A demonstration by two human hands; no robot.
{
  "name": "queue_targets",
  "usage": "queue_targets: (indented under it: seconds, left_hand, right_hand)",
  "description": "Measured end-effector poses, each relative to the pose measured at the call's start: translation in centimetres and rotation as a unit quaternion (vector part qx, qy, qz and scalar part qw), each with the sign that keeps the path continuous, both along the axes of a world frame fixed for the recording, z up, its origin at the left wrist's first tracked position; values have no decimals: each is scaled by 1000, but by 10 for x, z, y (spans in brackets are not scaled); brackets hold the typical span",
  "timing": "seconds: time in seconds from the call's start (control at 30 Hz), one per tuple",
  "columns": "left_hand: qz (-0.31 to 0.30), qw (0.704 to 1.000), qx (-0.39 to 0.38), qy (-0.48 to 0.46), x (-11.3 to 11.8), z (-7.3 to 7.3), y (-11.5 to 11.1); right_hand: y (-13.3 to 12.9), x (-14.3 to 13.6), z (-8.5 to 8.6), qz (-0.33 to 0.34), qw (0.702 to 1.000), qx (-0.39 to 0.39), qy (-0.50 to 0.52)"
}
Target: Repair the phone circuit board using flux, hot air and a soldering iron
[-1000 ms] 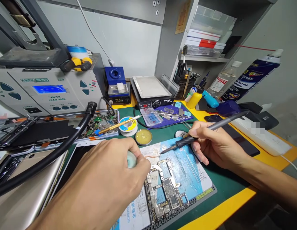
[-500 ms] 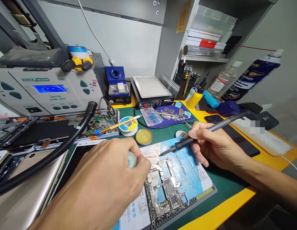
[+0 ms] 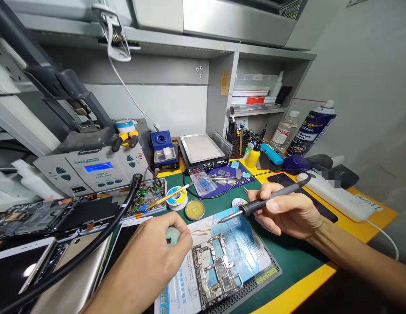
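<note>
My left hand (image 3: 147, 257) is closed around a small pale green spool (image 3: 172, 236). A thin strip of copper desoldering braid (image 3: 203, 231) runs from it to the right, over a blue-and-white printed sheet (image 3: 251, 257). In my right hand (image 3: 288, 211) is a soldering iron (image 3: 250, 208), gripped at its black sleeve. Its tip points left and down, just right of the braid's end; whether it touches the sheet I cannot tell. A bare phone circuit board (image 3: 218, 268) lies on the sheet below both hands, touched by neither.
Behind my left hand are an open tin of yellowish paste (image 3: 194, 210), a solder spool (image 3: 176, 201) and a brush (image 3: 165, 198). A thick black hose (image 3: 101, 231) crosses the left side over several phones. A hot plate (image 3: 203, 150) and hot-air station (image 3: 98, 174) stand behind.
The view has tilted up and moved back, showing more shelving. The iron's tip, formerly at the braid's end, is now farther right of it. Both hands keep their holds.
</note>
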State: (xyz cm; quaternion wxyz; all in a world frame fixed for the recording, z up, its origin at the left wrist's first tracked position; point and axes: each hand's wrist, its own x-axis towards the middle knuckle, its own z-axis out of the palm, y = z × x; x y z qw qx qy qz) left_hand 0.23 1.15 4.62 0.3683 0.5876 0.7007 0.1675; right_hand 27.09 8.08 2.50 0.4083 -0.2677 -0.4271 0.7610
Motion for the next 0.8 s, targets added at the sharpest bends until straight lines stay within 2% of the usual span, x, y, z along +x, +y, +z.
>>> queue_targets:
  seconds: [0.27, 0.8]
  left_hand:
    - [2, 1000, -14, -10, -2, 1, 1]
    - [5, 1000, 1, -18, -2, -1, 0]
  right_hand:
    - [-2, 2, 2, 55, 997, 32, 32]
    - [-1, 5, -2, 77, 996, 22, 37]
